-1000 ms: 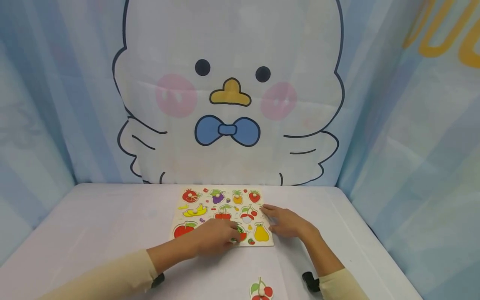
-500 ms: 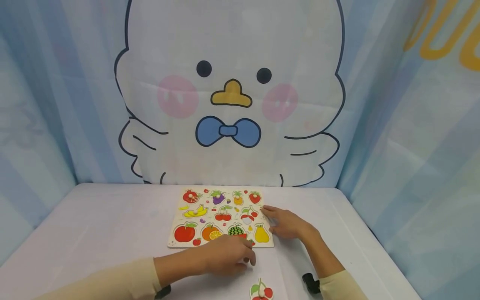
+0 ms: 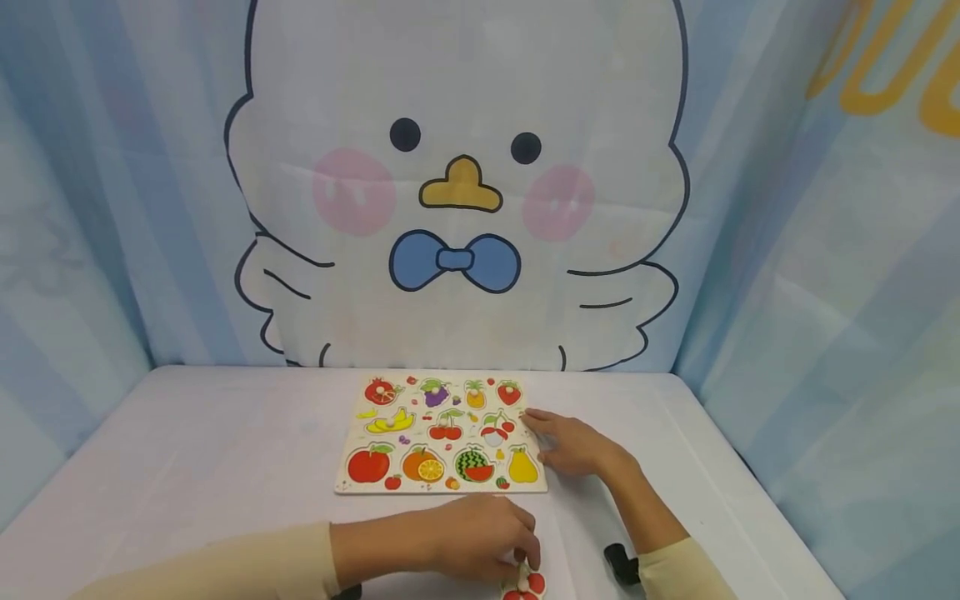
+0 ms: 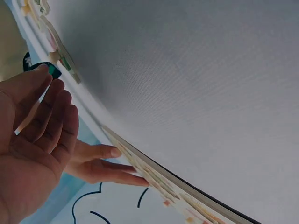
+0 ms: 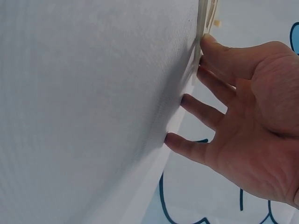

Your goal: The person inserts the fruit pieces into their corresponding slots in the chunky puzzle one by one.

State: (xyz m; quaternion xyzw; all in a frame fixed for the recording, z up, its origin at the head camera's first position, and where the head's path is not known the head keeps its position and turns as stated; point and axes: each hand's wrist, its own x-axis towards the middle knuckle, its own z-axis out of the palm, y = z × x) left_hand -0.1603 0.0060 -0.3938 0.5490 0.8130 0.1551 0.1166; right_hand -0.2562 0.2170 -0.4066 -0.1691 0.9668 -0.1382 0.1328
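A wooden fruit puzzle board (image 3: 412, 442) lies toward the table's far side. It bears knobbed pieces such as bananas (image 3: 390, 422) and grapes (image 3: 435, 394), plus a watermelon (image 3: 474, 465) and a pear (image 3: 522, 466). Below it, a cherry puzzle piece (image 3: 534, 583) rests on the white cloth. My left hand (image 3: 480, 537) is right at that piece, overlapping its left side; in the left wrist view its thumb and loosely bent fingers (image 4: 56, 93) are beside the wooden knob (image 4: 54, 57). My right hand (image 3: 573, 444) touches the board's right edge with extended fingers (image 5: 203, 112).
White cloth covers the table (image 3: 225, 467). Behind it hangs a curtain (image 3: 465, 317) with a cartoon bird; more blue-striped curtains stand at both sides. A black device (image 3: 621, 565) sits at the right wrist.
My left hand has moved from the watermelon on the board, toward the front and right, to the cherry piece. The right hand has stayed at the board's edge.
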